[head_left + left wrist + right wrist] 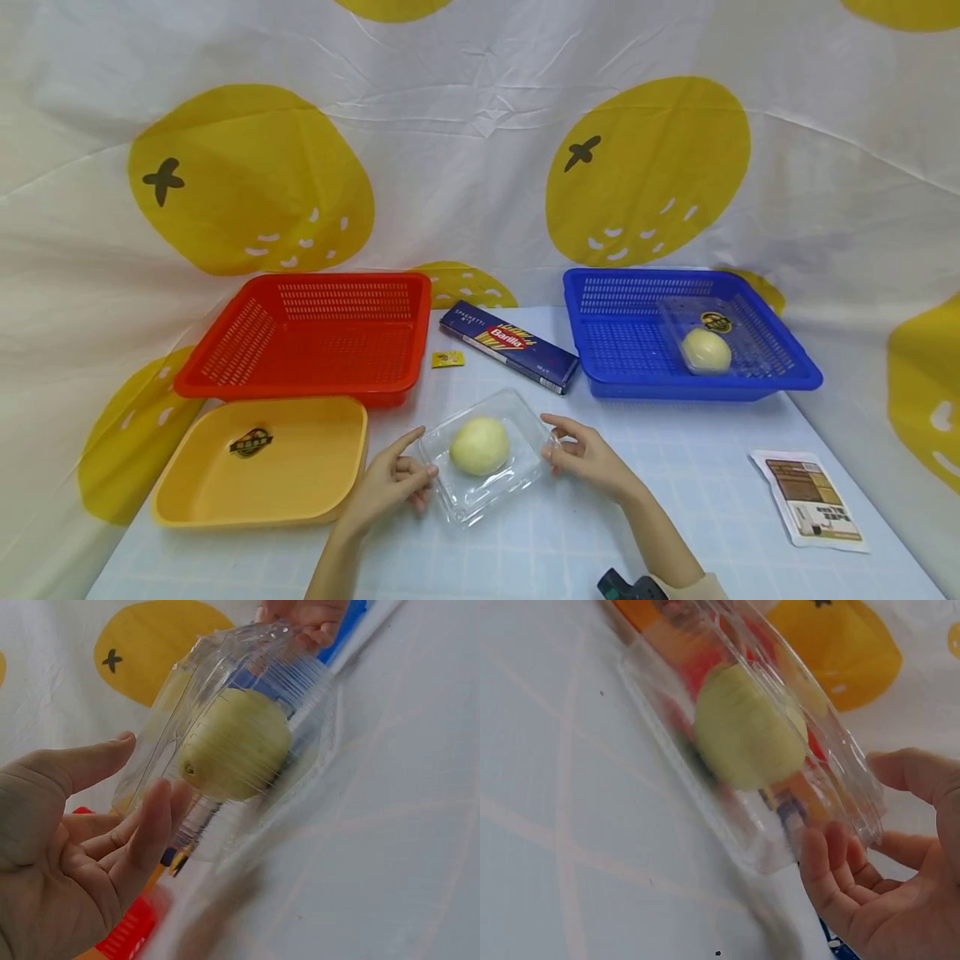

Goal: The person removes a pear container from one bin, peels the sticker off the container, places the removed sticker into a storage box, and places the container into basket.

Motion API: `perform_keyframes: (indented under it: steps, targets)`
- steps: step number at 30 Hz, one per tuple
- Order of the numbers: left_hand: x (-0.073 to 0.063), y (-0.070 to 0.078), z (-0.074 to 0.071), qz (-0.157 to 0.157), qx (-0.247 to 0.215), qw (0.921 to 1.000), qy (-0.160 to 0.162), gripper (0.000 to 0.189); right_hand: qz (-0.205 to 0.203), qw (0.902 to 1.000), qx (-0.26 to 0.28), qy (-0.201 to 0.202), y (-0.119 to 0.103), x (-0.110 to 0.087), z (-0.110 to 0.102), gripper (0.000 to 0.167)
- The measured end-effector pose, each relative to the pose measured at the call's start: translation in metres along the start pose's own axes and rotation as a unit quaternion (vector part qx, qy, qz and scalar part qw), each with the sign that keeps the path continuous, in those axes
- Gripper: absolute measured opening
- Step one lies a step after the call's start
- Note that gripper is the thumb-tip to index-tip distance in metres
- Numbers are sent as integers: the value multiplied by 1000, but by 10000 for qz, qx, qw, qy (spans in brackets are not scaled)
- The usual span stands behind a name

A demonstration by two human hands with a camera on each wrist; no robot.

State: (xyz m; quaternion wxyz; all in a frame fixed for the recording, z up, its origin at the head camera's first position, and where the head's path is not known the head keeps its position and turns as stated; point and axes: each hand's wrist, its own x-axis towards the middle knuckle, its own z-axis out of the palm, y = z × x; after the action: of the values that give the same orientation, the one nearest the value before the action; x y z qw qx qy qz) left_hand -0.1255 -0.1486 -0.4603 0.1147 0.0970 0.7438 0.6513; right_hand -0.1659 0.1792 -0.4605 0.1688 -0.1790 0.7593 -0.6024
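Lying askew between the two hands on my head feed is a clear plastic box [489, 493], and through its walls I can make out one round, pale yellow fruit [480, 447]. The left hand [393, 479] holds the box's left edge between thumb and fingers; the right hand [587, 457] pinches the opposite edge in much the same way. I can't tell from here whether the underside touches the pale checked tablecloth [675, 467]. Just left of the left hand I see a yellow tray [285, 479] with a dark label [251, 442] in it, and right behind that a red basket [300, 389]. Beyond the clear box, a dark blue spaghetti box [510, 346] lies slantwise near a small yellow packet [447, 358]. To their right I have a blue basket [675, 389] holding a second clear box [686, 312] with another pale fruit [706, 350] in it. Near the table's right side lies a white and brown pouch [817, 502], and behind everything hangs a white curtain [465, 167] printed in yellow
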Motion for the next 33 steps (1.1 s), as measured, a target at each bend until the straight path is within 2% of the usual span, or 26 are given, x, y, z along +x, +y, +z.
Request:
perform_keyframes:
  steps: [3, 6, 10, 15, 19, 24, 29, 33]
  targets:
    - [1, -2, -2, -3, 148, 9998, 95, 68, 92, 9999, -63, 122, -1, 2, 1, 58]
    - [4, -2, -3, 63, 464, 9982, 384, 60, 130, 9995, 0, 296, 0, 3, 2, 60]
    - [5, -2, -2, 237, 675, 9950, 692, 47, 412, 9956, 306, 790, 4, 6, 7, 60]
    - [6, -2, -1, 390, 394, 9962, 677, 32, 955, 9802, 863, 1501, 6, 11, 20, 57]
    - [6, -3, 2, 298, 395, 9973, 541, 32, 949, 9738, 936, 1841, 4, 14, 27, 63]
    - [4, -1, 6, 190, 322, 9983, 447, 54, 892, 9769, 796, 1771, 2, 13, 30, 71]
    - [4, 1, 9, 33, 289, 9993, 219, 68, 649, 9871, 858, 1184, 2, 10, 33, 78]
    - [5, -1, 13, 20, 285, 9996, 22, 72, 569, 9912, 749, 930, 1, 9, 36, 71]
